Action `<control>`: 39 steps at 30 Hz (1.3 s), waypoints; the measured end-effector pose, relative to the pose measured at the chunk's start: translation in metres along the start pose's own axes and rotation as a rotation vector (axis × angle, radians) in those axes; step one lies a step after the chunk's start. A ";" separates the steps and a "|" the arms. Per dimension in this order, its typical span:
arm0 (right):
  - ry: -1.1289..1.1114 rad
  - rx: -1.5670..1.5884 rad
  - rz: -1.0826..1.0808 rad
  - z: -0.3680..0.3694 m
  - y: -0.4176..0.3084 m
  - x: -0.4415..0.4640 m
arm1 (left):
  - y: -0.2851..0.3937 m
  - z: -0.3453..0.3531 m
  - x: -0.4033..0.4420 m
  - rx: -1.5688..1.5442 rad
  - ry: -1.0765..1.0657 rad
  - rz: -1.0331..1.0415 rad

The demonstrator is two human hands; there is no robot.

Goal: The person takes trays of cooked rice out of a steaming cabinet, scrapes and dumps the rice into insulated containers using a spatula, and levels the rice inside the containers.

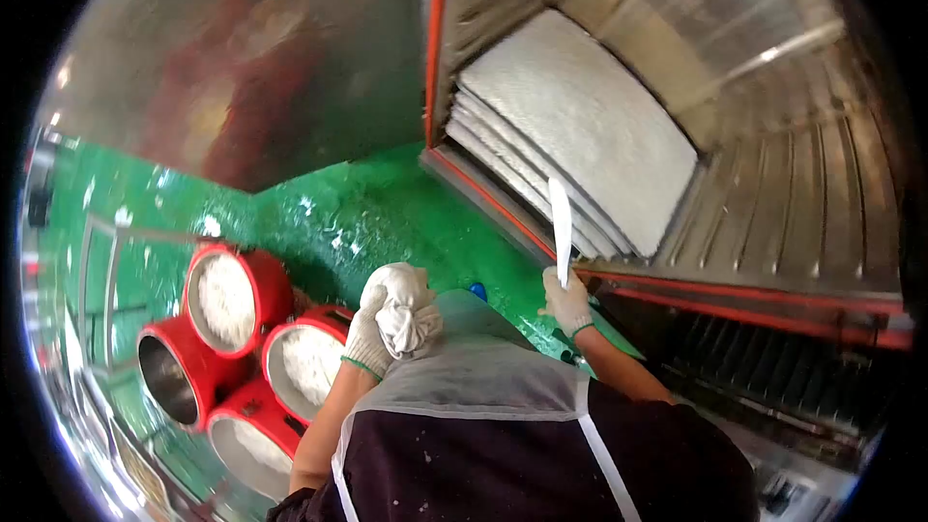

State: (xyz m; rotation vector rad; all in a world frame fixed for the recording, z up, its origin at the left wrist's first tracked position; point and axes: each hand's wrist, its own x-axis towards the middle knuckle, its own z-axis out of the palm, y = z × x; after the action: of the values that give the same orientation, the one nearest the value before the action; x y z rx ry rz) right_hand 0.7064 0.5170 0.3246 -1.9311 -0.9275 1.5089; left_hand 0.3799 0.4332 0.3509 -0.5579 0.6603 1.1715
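One crumpled white cloth (pixel 410 326) is gripped by the left hand (pixel 367 331), one long white blade (pixel 561 227) by the right hand (pixel 569 304).

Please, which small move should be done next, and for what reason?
Perhaps bring the white blade closer to the white stack in the open cabinet: the right hand holds the blade pointing that way, while the left hand is occupied with a bundled cloth.

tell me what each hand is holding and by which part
The left hand holds a bunched white cloth by its left side; the right hand holds a white, blade-shaped tool by its lower end.
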 end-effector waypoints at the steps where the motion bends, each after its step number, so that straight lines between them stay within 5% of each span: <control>1: 0.043 -0.007 -0.019 -0.003 0.011 -0.008 | 0.011 -0.001 0.013 0.011 0.001 -0.051; 7: 0.201 0.063 0.154 -0.023 0.045 -0.048 | 0.038 0.082 0.072 0.359 0.062 -0.117; 10: 0.195 -0.907 -0.352 -0.054 0.073 -0.053 | 0.028 0.103 0.139 0.454 -0.079 -0.121; 11: 0.225 -0.875 -0.357 -0.056 0.065 -0.055 | 0.022 0.128 0.149 0.506 0.040 -0.158; 13: 0.285 -0.810 -0.369 -0.059 0.049 -0.060 | 0.017 0.123 0.222 0.534 -0.109 -0.177; 15: 0.379 0.077 0.206 -0.047 0.026 -0.059 | -0.004 0.174 0.222 0.751 -0.223 -0.084; 19: 0.373 0.089 0.169 -0.065 0.037 -0.048 | -0.045 0.200 0.334 0.740 -0.329 -0.211; 22: 0.374 0.101 0.137 -0.075 0.057 -0.042 | -0.057 0.195 0.380 0.459 -0.674 -0.470; 25: 0.359 0.090 0.069 -0.073 0.052 -0.041 | -0.054 0.215 0.352 0.457 -0.222 -0.383; 27: 0.341 0.062 0.038 -0.079 0.056 -0.035 | -0.060 0.235 0.333 0.678 0.128 -0.142; 29: 0.342 -0.012 -0.004 -0.083 0.056 -0.029 | -0.051 0.181 0.399 0.954 0.067 -0.012; 33: 0.411 -0.113 -0.045 -0.094 0.029 -0.022 | -0.047 0.175 0.391 0.675 -0.012 -0.167; 36: 0.459 -0.122 0.045 -0.098 0.001 -0.016 | -0.051 0.200 0.304 0.932 0.166 0.193; 37: 0.474 -0.124 -0.077 -0.100 0.014 -0.013 | -0.045 0.201 0.280 0.747 0.081 -0.009; 39: 0.370 0.132 0.051 -0.085 -0.029 -0.023 | -0.033 0.194 0.248 0.365 -0.080 -0.397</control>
State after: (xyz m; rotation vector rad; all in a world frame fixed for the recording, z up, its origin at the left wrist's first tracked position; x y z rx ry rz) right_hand 0.7792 0.5194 0.3814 -2.0536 -0.6051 1.1498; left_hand 0.5062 0.7202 0.3067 -0.3100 0.6409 0.6769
